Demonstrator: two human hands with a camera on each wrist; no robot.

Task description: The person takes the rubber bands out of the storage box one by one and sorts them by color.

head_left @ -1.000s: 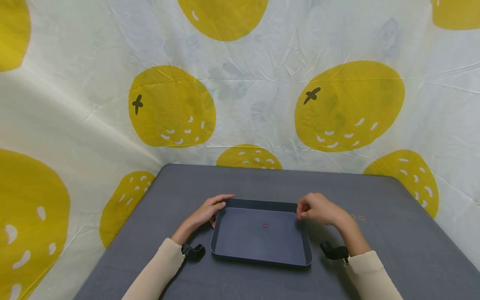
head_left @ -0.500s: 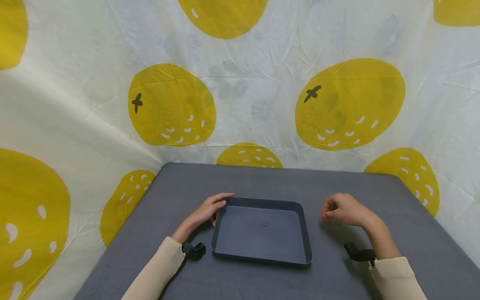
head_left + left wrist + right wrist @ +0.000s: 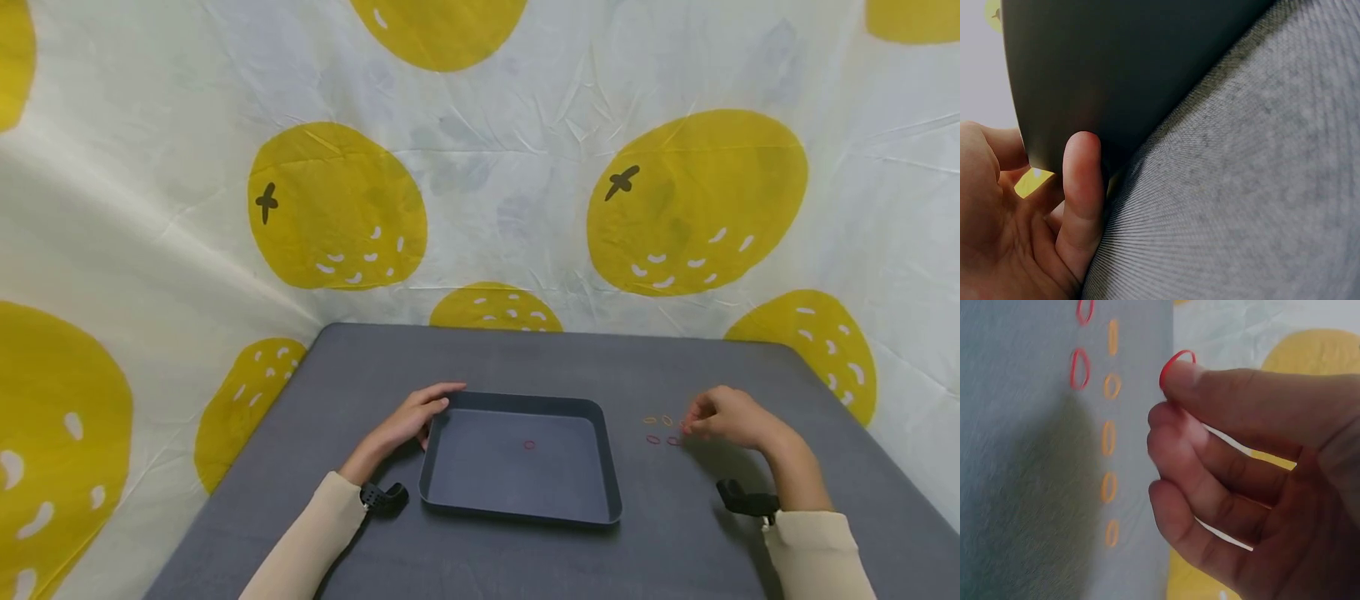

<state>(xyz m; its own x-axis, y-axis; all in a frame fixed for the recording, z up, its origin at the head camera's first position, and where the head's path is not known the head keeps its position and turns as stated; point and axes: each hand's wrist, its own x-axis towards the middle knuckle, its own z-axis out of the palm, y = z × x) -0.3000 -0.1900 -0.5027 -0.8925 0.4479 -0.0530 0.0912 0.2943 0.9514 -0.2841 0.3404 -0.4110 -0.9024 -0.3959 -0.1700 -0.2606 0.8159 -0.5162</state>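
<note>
My left hand (image 3: 408,419) holds the far left corner of a dark grey tray (image 3: 517,515). In the left wrist view, a finger (image 3: 1082,181) presses against the tray's outer wall (image 3: 1110,69). One red rubber band (image 3: 529,445) lies on the tray floor. To the right of the tray, my right hand (image 3: 731,417) is raised above the table. Its thumb and fingertips pinch another red rubber band (image 3: 1163,376), seen best in the right wrist view. Two red rubber bands lie on the table, one of them (image 3: 1080,369) beside a row of orange rubber bands (image 3: 1109,437).
A grey cloth covers the table (image 3: 495,358). Behind and to the left hangs a white curtain (image 3: 510,192) with big yellow fruit prints. Black wrist cameras (image 3: 384,498) sit on both wrists.
My right hand has moved right, from the tray's right rim to beyond the loose rubber bands. The left hand and the tray stay in place.
</note>
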